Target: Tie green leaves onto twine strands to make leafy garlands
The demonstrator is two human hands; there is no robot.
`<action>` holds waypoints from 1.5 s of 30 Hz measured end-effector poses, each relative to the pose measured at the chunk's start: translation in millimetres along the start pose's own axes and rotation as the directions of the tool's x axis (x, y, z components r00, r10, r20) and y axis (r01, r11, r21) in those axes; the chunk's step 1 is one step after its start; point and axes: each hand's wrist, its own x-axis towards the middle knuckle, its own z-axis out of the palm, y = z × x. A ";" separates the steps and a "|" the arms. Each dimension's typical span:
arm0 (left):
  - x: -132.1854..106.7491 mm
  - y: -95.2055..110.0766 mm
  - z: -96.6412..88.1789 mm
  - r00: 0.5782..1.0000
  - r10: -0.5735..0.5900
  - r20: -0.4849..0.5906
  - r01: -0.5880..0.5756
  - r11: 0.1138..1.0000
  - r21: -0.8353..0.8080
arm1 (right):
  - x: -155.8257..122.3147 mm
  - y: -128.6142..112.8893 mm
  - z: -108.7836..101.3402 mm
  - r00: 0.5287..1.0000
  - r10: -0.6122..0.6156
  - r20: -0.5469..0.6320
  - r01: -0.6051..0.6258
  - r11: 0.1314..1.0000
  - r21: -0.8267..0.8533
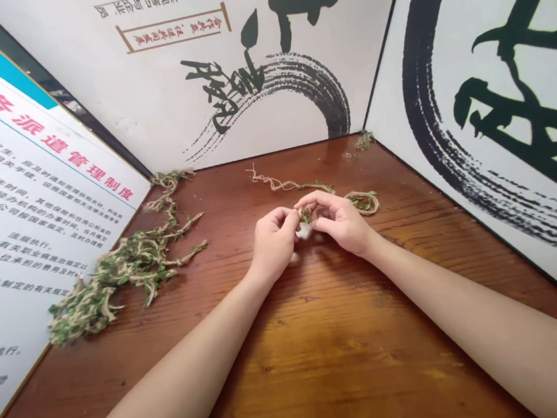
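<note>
Over the middle of the wooden table, my left hand point(276, 237) and my right hand point(339, 221) meet with fingertips almost together. Both pinch a small bit of leafy jute twine point(305, 215), brown with green leaves. A length of the same twine point(280, 183) lies just beyond my hands, its bare wavy end to the left. By my right hand, a loop of leafy twine point(369, 203) rests on the table. Below my fingertips a whitish spot shows; I cannot tell whether it is an object or a reflection.
A heap of leafy jute twine point(114, 271) lies along the left side, trailing to the back left corner. A small green clump point(364, 139) sits at the back right. Printed panels point(259, 127) stand around the wooden table point(306, 367) on the left, back and right.
</note>
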 end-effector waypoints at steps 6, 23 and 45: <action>-2.6 2.8 -0.3 1.000 -0.007 0.025 0.006 1.000 0.031 | -0.7 -1.6 1.1 0.994 -0.054 -0.090 0.044 0.993 -0.110; -3.8 5.4 1.2 0.999 0.017 0.050 -0.019 0.998 0.059 | 6.6 4.1 -1.4 0.982 0.045 -0.185 -0.047 0.999 -0.008; -5.1 4.9 -1.1 0.990 0.138 0.043 -0.143 0.975 0.167 | 1.6 2.4 -0.7 0.986 0.092 -0.140 -0.086 0.995 0.050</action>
